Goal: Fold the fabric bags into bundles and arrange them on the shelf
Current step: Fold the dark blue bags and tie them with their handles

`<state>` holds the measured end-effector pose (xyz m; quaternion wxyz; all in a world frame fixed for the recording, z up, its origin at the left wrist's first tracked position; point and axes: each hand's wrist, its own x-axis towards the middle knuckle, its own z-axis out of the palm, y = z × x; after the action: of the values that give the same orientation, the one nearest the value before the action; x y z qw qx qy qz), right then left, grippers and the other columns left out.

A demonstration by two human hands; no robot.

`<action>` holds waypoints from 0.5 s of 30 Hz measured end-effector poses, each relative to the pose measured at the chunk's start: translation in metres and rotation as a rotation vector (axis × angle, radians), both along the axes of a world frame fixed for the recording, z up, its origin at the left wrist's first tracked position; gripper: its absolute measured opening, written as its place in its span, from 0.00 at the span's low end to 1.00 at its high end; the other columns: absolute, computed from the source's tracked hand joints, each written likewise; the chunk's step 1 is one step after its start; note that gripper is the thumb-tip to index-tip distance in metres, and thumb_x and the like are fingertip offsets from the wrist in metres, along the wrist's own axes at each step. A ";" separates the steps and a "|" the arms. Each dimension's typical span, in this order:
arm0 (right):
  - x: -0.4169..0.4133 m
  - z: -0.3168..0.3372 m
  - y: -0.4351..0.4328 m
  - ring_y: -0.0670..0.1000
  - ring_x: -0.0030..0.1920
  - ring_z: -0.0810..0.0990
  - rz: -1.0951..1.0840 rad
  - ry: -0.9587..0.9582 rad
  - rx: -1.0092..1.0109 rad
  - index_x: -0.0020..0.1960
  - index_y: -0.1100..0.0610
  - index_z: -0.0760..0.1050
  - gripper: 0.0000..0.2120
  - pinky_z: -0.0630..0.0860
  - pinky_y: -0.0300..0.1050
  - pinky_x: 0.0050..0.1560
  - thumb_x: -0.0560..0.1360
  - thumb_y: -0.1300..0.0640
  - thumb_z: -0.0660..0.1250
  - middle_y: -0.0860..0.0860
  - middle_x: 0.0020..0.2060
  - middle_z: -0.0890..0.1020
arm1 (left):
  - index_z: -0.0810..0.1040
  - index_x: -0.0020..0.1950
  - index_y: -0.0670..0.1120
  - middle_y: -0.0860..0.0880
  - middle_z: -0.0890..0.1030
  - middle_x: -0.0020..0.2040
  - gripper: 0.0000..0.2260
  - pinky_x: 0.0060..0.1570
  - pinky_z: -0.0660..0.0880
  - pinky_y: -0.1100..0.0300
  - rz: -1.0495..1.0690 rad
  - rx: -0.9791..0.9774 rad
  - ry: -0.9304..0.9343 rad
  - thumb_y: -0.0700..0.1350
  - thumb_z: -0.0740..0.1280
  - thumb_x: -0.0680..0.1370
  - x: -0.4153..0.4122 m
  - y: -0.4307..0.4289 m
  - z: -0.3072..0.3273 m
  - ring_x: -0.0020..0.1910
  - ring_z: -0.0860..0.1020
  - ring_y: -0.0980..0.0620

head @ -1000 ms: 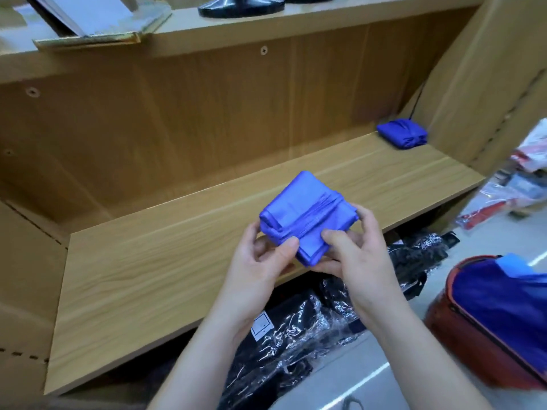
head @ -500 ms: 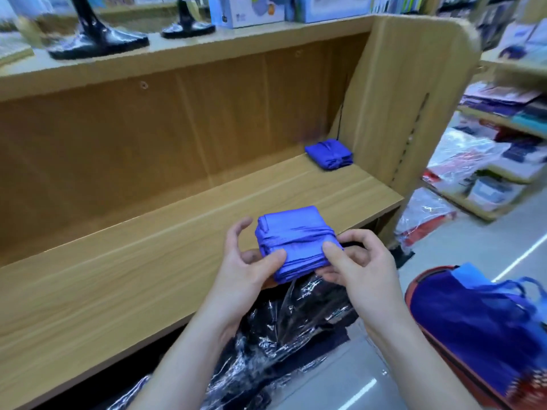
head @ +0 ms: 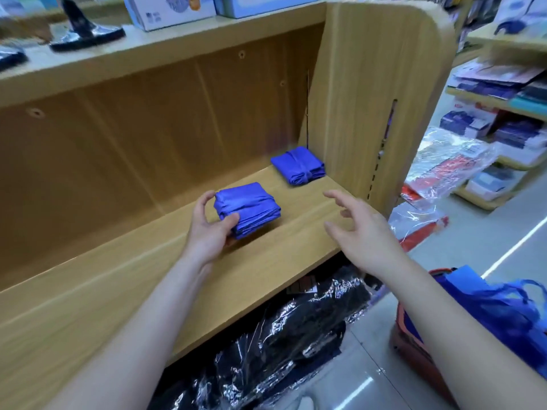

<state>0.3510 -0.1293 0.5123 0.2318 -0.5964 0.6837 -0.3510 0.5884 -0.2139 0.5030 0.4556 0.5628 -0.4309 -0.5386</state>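
Gripping bundle (head: 247,207), left hand (head: 208,232); basket (head: 410,349) holds blue bags (head: 497,309).

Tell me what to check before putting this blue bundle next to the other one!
1. Left hand grips the held bundle firmly, thumb in front: ok.
2. Held bundle looks neatly folded, with nothing dangling: ok.
3. Right hand is free to help, fingers spread: ok.
4. The shelf has bare wood between the held bundle and the corner bundle: ok.
5. Held bundle already resting on the shelf: cannot tell.
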 end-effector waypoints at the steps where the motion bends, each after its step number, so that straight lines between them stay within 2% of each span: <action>1: -0.003 -0.003 -0.015 0.48 0.57 0.74 0.017 0.070 0.005 0.72 0.41 0.64 0.26 0.68 0.42 0.55 0.77 0.53 0.66 0.48 0.63 0.73 | 0.65 0.67 0.59 0.45 0.82 0.44 0.27 0.38 0.80 0.58 -0.005 0.007 0.015 0.35 0.68 0.77 -0.002 -0.013 -0.004 0.38 0.80 0.48; 3: -0.008 -0.008 -0.044 0.50 0.57 0.73 0.044 0.181 0.031 0.75 0.41 0.61 0.30 0.69 0.43 0.56 0.76 0.54 0.66 0.49 0.67 0.71 | 0.64 0.68 0.60 0.47 0.80 0.55 0.30 0.45 0.82 0.53 -0.006 0.011 0.090 0.33 0.69 0.75 -0.009 -0.036 -0.011 0.47 0.81 0.47; 5: -0.009 -0.015 -0.076 0.55 0.67 0.69 0.076 0.268 0.071 0.76 0.40 0.57 0.32 0.70 0.51 0.65 0.76 0.54 0.66 0.51 0.73 0.65 | 0.65 0.68 0.58 0.52 0.76 0.61 0.31 0.48 0.82 0.50 0.046 -0.021 0.179 0.32 0.71 0.74 -0.019 -0.053 -0.020 0.55 0.80 0.48; 7: -0.006 -0.022 -0.107 0.58 0.72 0.63 0.083 0.347 0.122 0.77 0.40 0.55 0.32 0.67 0.53 0.69 0.77 0.53 0.64 0.54 0.76 0.60 | 0.66 0.67 0.55 0.52 0.76 0.61 0.30 0.51 0.81 0.50 0.119 -0.047 0.212 0.33 0.72 0.73 -0.030 -0.065 -0.031 0.55 0.80 0.51; 9: -0.002 -0.029 -0.133 0.59 0.73 0.59 0.070 0.408 0.132 0.77 0.42 0.56 0.31 0.65 0.51 0.70 0.78 0.52 0.63 0.55 0.76 0.58 | 0.64 0.64 0.55 0.50 0.80 0.55 0.30 0.54 0.80 0.48 0.159 -0.028 0.153 0.36 0.76 0.71 -0.039 -0.073 -0.040 0.48 0.81 0.52; 11: 0.002 -0.037 -0.152 0.60 0.74 0.59 0.047 0.444 0.134 0.76 0.42 0.59 0.29 0.64 0.50 0.70 0.78 0.50 0.64 0.56 0.76 0.59 | 0.63 0.61 0.57 0.49 0.83 0.45 0.32 0.51 0.79 0.44 0.115 -0.027 -0.066 0.46 0.79 0.67 -0.040 -0.079 -0.044 0.41 0.81 0.48; 13: 0.004 -0.043 -0.163 0.60 0.73 0.61 0.017 0.470 0.153 0.75 0.42 0.61 0.27 0.65 0.50 0.69 0.78 0.46 0.64 0.56 0.76 0.59 | 0.62 0.57 0.57 0.52 0.81 0.38 0.30 0.45 0.77 0.49 -0.033 -0.049 -0.488 0.55 0.78 0.66 -0.035 -0.084 -0.037 0.42 0.81 0.45; 15: 0.006 -0.047 -0.170 0.60 0.70 0.65 -0.014 0.462 0.144 0.73 0.43 0.65 0.25 0.68 0.50 0.67 0.77 0.45 0.65 0.55 0.76 0.60 | 0.63 0.57 0.56 0.54 0.77 0.46 0.28 0.44 0.72 0.54 -0.121 -0.095 -0.903 0.62 0.75 0.67 -0.028 -0.085 -0.032 0.48 0.79 0.46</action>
<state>0.3569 -0.2990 0.4648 0.1088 -0.6380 0.7460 -0.1569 0.5608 -0.2992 0.4714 0.2151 0.6934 -0.6426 -0.2449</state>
